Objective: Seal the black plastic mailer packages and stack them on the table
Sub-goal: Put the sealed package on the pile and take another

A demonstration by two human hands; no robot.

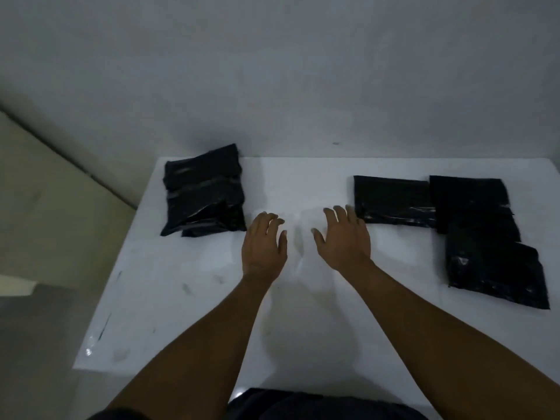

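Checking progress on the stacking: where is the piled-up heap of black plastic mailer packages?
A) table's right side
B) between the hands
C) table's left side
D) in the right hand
C: the pile of black plastic mailer packages sits on the white table left of the left hand; the mailers at right lie spread out.

The one camera sits on the person's head and looks forward and down at the table (pixel 303 183) from close above, with the wall (pixel 272 71) at the top.
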